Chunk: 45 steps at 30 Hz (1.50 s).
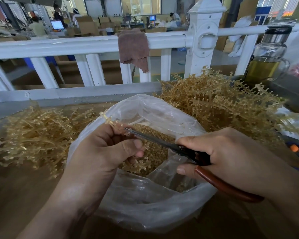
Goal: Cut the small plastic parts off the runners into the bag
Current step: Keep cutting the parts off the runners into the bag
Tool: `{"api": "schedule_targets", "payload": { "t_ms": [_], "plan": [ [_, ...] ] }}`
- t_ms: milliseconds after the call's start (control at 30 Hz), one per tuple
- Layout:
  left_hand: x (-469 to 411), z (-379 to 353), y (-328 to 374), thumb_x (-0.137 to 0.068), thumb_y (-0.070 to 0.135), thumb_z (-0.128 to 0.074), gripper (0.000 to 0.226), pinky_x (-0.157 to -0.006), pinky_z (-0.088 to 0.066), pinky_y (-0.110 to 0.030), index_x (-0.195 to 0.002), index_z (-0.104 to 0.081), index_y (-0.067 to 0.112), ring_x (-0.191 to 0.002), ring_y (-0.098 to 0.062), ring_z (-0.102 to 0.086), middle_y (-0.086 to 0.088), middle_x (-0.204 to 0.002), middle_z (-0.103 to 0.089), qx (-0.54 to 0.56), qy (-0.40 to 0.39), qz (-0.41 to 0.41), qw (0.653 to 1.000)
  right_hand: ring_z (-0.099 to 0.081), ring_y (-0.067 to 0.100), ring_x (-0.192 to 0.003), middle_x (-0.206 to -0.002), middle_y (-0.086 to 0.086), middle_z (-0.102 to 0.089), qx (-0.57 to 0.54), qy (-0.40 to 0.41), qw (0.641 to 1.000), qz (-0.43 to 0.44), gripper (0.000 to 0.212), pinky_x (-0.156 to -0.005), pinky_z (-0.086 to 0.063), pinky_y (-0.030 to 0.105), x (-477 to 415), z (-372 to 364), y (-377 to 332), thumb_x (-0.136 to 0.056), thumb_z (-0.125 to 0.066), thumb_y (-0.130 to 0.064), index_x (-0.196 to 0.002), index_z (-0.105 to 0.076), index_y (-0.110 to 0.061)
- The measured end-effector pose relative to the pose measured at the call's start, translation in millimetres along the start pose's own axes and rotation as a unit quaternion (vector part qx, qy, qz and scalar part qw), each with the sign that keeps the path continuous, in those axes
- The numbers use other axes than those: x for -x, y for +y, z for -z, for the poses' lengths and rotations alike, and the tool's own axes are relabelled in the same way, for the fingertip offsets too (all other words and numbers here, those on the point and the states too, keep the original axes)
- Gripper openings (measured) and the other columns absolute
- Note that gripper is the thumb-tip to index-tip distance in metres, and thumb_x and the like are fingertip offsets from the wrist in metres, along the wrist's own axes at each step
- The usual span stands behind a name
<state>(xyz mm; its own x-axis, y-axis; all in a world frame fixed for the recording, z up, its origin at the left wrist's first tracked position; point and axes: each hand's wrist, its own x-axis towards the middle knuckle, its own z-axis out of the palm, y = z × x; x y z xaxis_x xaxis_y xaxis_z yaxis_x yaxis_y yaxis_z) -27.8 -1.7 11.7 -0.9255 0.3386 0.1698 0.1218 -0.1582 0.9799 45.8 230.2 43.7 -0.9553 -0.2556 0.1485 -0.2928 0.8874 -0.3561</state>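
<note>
My left hand (100,150) grips a tan plastic runner (110,122) with small parts on it, held over the open clear plastic bag (145,204). My right hand (228,157) grips scissors (162,144) with red-brown handles; the dark blades reach left to the runner at my left fingertips. Loose cut parts (155,149) fill the bottom of the bag. The runner's lower end is hidden behind my left fingers.
A pile of runners (214,104) lies at the back right, another pile (34,133) at the left. A glass bottle (267,54) of yellow liquid stands at the far right. A white railing (86,47) with a brown cloth (134,47) runs behind the table.
</note>
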Motion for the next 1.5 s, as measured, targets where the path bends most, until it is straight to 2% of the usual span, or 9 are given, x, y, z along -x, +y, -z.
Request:
{"api": "schedule_targets", "payload": {
  "t_ms": [233,433,567,667,733,833,1033,1267,1500],
  "plan": [
    [0.3,1.5,-1.7,-0.057,0.032,-0.084,0.034,-0.063,-0.054,-0.027,-0.088,-0.077,0.019,-0.071,-0.022,-0.069,-0.014,-0.076,-0.072,0.0,-0.005,-0.002,1.0,-0.062,-0.001,-0.062,-0.069,-0.017,-0.064,0.0,0.0,1.0,-0.003,0.065,-0.053,-0.052,0.025,0.9,0.6,-2.1,-0.075,-0.039,-0.079,-0.126,-0.061,-0.044],
    [1.3,-0.1,-0.9,-0.055,0.031,-0.084,0.031,-0.06,-0.055,-0.025,-0.085,-0.079,0.025,-0.07,-0.021,-0.07,-0.013,-0.076,-0.072,0.015,0.004,-0.001,1.0,-0.063,0.0,-0.064,-0.071,-0.016,-0.067,-0.025,0.001,1.0,0.001,0.052,-0.054,-0.05,0.023,0.2,-0.9,-1.7,-0.079,-0.051,-0.07,-0.114,-0.068,-0.036],
    [-4.3,-3.4,-2.9,-0.072,0.023,-0.069,0.013,-0.054,-0.054,-0.025,-0.081,-0.078,0.022,-0.066,-0.025,-0.071,-0.014,-0.073,-0.073,0.029,0.048,0.019,0.998,-0.061,0.002,-0.061,-0.063,-0.014,-0.061,-0.028,0.008,1.0,-0.005,0.045,-0.051,-0.044,0.017,-2.6,-5.0,-0.7,-0.079,-0.053,-0.069,-0.103,-0.069,-0.033],
    [-9.0,-4.9,-5.5,-0.095,0.01,-0.049,0.024,-0.044,-0.05,-0.027,-0.082,-0.07,0.01,-0.056,-0.026,-0.069,-0.015,-0.065,-0.07,0.043,0.069,0.041,0.996,-0.06,0.006,-0.054,-0.058,-0.009,-0.058,-0.045,0.024,0.999,-0.011,0.041,-0.044,-0.04,0.019,-3.3,-6.6,1.7,-0.081,-0.054,-0.069,-0.093,-0.067,-0.031],
    [-6.9,-5.3,-5.4,-0.104,0.009,-0.045,0.042,-0.047,-0.052,-0.028,-0.075,-0.075,0.018,-0.06,-0.026,-0.071,-0.015,-0.068,-0.071,0.046,0.064,0.029,0.996,-0.059,0.007,-0.051,-0.06,-0.006,-0.06,-0.066,0.036,0.997,-0.01,0.045,-0.044,-0.036,0.02,-2.5,-5.7,2.1,-0.082,-0.054,-0.07,-0.093,-0.067,-0.028],
    [-1.3,-6.2,-1.8,-0.09,0.026,-0.059,0.025,-0.054,-0.054,-0.023,-0.075,-0.079,0.026,-0.069,-0.022,-0.073,-0.012,-0.076,-0.074,0.055,0.047,0.007,0.997,-0.058,0.003,-0.049,-0.065,-0.012,-0.064,-0.098,0.046,0.994,-0.006,0.055,-0.042,-0.035,0.016,-1.1,-4.2,0.5,-0.08,-0.051,-0.077,-0.111,-0.066,-0.034],
    [0.2,-4.4,0.2,-0.064,0.032,-0.079,0.015,-0.055,-0.056,-0.024,-0.072,-0.071,0.023,-0.07,-0.023,-0.074,-0.011,-0.076,-0.073,0.095,0.065,-0.016,0.993,-0.059,0.004,-0.054,-0.071,-0.01,-0.064,-0.08,0.032,0.996,-0.001,0.053,-0.045,-0.04,0.02,1.0,-3.6,-1.8,-0.08,-0.052,-0.078,-0.11,-0.062,-0.035],
    [-1.3,-5.3,-6.1,-0.089,0.029,-0.064,0.019,-0.059,-0.058,-0.029,-0.071,-0.068,0.029,-0.084,-0.035,-0.077,-0.016,-0.083,-0.076,0.043,0.104,-0.068,0.991,-0.062,0.002,-0.064,-0.074,-0.014,-0.065,-0.035,0.027,0.999,-0.011,0.051,-0.054,-0.048,0.025,1.5,-2.9,-1.8,-0.078,-0.047,-0.078,-0.109,-0.06,-0.039],
    [-1.0,-5.4,-8.8,-0.089,0.03,-0.064,0.017,-0.067,-0.059,-0.03,-0.073,-0.068,0.031,-0.084,-0.023,-0.073,-0.004,-0.078,-0.073,0.033,0.105,-0.102,0.989,-0.058,0.004,-0.064,-0.069,-0.013,-0.059,-0.002,0.037,0.999,-0.013,0.038,-0.055,-0.044,0.022,1.1,-2.8,-3.9,-0.08,-0.048,-0.074,-0.098,-0.056,-0.041]
  ]
}}
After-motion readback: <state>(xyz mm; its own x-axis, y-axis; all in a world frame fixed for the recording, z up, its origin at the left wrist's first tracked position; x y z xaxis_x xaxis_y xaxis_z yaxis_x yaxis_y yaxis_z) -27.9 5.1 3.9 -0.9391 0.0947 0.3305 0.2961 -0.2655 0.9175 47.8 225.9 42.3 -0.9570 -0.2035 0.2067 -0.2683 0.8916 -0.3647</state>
